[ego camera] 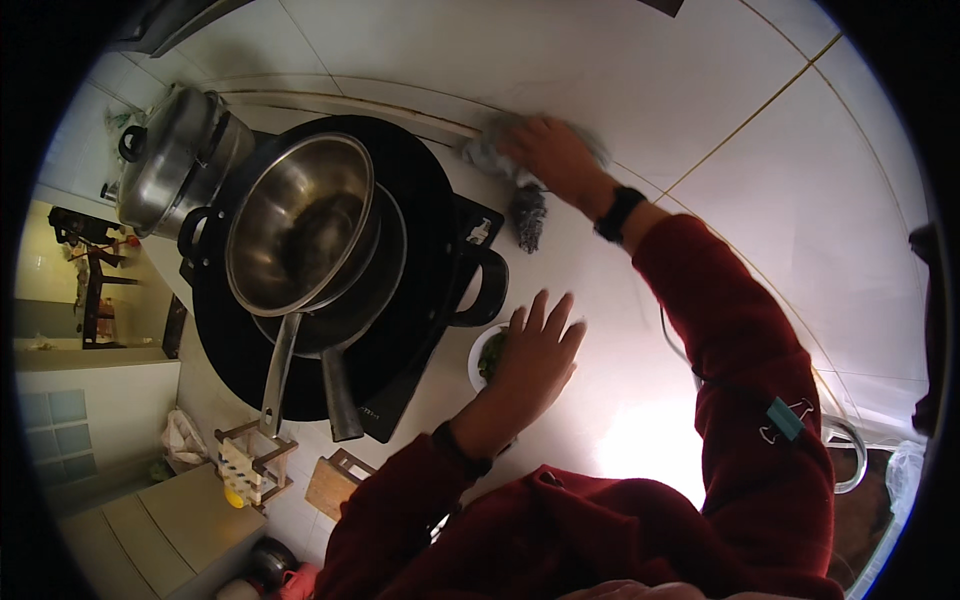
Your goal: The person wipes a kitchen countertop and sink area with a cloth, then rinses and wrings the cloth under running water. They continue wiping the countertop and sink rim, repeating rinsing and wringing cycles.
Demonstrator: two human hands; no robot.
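My right hand [551,154] presses on a blurred greyish cloth [491,154] at the tiled wall behind the counter. Just below it lies a dark, crinkled bundle [529,217], whose kind I cannot tell. My left hand [529,360] hovers with spread fingers over the white counter and partly covers a white bowl [475,360] of chopped greens [491,355]. Left of both hands, a steel pan [300,225] rests tilted on a darker pan [390,255], both inside a large black wok [420,172].
The wok sits on a black cooktop [397,409], one loop handle [491,289] reaching towards my left hand. A lidded steel pot [176,165] stands at the far left. A tap [855,457] is at the right. Wooden stools [341,480] stand on the floor below.
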